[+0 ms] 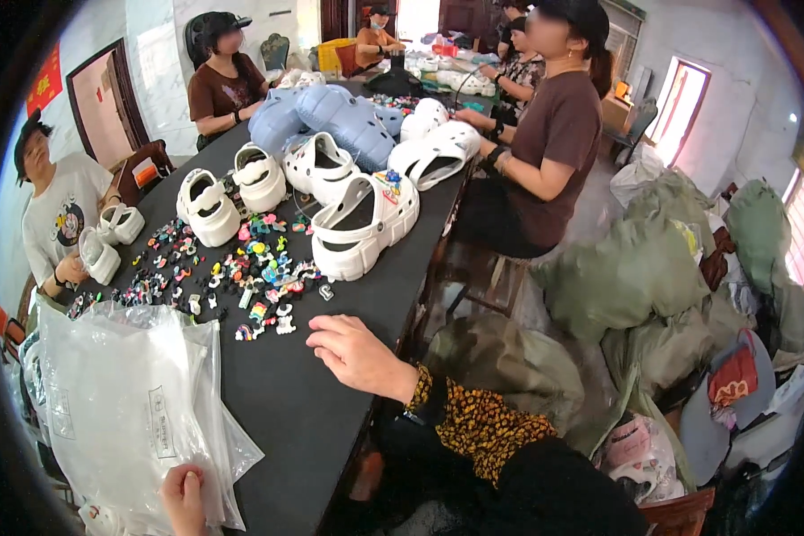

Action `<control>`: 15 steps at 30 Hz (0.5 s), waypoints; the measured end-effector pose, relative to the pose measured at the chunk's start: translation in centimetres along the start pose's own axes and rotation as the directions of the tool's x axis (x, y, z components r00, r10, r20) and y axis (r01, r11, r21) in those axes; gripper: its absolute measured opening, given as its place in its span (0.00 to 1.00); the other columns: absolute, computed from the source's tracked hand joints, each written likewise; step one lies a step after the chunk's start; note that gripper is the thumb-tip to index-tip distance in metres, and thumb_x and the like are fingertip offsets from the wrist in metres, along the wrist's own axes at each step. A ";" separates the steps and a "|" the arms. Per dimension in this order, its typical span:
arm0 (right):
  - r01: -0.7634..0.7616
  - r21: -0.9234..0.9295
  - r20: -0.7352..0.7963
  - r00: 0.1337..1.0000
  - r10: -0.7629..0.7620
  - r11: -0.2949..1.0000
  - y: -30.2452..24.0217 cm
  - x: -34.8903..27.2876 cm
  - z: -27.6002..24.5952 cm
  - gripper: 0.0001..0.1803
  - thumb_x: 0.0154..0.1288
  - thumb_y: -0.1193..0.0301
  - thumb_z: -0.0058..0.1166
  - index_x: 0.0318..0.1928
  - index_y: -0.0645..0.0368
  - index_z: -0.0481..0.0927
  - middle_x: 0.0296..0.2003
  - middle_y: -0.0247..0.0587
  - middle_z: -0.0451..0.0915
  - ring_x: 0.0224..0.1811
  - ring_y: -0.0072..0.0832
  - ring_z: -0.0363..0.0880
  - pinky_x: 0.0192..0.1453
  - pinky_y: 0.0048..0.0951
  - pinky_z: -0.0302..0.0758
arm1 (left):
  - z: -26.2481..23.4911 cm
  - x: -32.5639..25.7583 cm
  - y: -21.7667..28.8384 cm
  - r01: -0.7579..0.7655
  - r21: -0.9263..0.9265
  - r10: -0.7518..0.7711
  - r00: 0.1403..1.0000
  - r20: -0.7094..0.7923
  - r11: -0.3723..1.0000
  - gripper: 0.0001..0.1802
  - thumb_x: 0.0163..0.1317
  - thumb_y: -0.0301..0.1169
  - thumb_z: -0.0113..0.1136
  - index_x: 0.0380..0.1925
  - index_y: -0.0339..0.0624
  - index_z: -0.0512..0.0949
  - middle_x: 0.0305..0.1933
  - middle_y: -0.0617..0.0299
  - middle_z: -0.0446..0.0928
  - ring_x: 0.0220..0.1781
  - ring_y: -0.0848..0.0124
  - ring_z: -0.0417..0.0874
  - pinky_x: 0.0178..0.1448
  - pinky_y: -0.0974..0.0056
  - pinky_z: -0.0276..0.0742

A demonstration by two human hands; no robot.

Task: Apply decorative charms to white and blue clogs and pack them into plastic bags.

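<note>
My left hand (185, 498) is at the bottom, thumb and finger closed at the near edge of a stack of clear plastic zip bags (107, 366). Over the black tabletop (286, 402), my right hand (359, 355) reaches in from the right with slightly bent fingers, holding nothing. Just beyond its fingertips lie small colourful shoe charms (259, 277), spread in a loose heap. A large white clog (366, 228) with a few charms on its strap stands behind them. Other white clogs (207, 210) stand further left.
Blue clogs (339, 121) are piled farther back. A person in brown (549, 134) sits along the right edge, another in brown (226, 94) across the table. At left, a person in white (58, 210) handles white clogs. Bulging green sacks (634, 259) crowd the floor at right.
</note>
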State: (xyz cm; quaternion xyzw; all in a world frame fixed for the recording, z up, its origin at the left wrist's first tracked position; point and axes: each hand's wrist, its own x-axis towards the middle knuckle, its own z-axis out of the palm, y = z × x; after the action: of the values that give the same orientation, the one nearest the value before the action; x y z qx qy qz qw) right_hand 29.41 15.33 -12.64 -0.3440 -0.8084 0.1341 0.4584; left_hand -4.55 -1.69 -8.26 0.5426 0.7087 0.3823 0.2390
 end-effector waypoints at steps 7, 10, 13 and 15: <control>-0.022 0.001 -0.010 1.000 0.022 1.000 -0.3 0.0 -0.2 0.08 0.59 0.74 0.54 0.38 0.62 0.79 0.48 0.46 0.75 0.52 0.40 0.72 0.56 0.37 0.67 | -0.8 -0.6 2.5 0.047 0.119 -0.056 0.996 0.076 0.992 0.15 0.65 0.34 0.51 0.41 0.32 0.79 0.36 0.52 0.82 0.39 0.63 0.80 0.47 0.62 0.74; -0.013 -0.013 -0.041 0.999 0.013 1.000 -0.4 -0.1 -0.2 0.08 0.59 0.74 0.54 0.38 0.62 0.79 0.48 0.45 0.74 0.51 0.40 0.72 0.56 0.37 0.67 | -0.6 -0.7 2.4 0.078 0.044 -0.082 0.993 0.080 0.996 0.15 0.65 0.34 0.51 0.40 0.31 0.79 0.36 0.52 0.82 0.39 0.64 0.80 0.47 0.62 0.74; -0.003 -0.014 -0.055 0.998 0.003 1.000 -0.3 -0.2 -0.2 0.07 0.59 0.75 0.54 0.39 0.62 0.79 0.47 0.44 0.74 0.50 0.39 0.72 0.56 0.37 0.67 | -0.5 -0.6 1.9 0.077 0.034 -0.080 0.993 0.084 0.996 0.15 0.65 0.34 0.51 0.40 0.31 0.79 0.36 0.53 0.82 0.39 0.65 0.80 0.47 0.63 0.74; 0.007 -0.025 -0.060 0.998 -0.008 1.000 -0.4 -0.2 -0.2 0.07 0.58 0.75 0.54 0.38 0.62 0.78 0.46 0.44 0.74 0.49 0.39 0.73 0.55 0.36 0.67 | -0.5 -0.5 1.7 0.058 0.044 -0.062 0.994 0.088 0.997 0.15 0.65 0.34 0.51 0.40 0.31 0.79 0.36 0.53 0.81 0.39 0.65 0.80 0.47 0.63 0.75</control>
State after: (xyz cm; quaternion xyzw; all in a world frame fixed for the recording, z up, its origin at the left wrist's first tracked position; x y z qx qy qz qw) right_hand 29.53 14.88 -12.47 -0.3506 -0.7971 0.1119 0.4788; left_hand -3.79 -2.16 -6.68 0.5423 0.7212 0.3355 0.2704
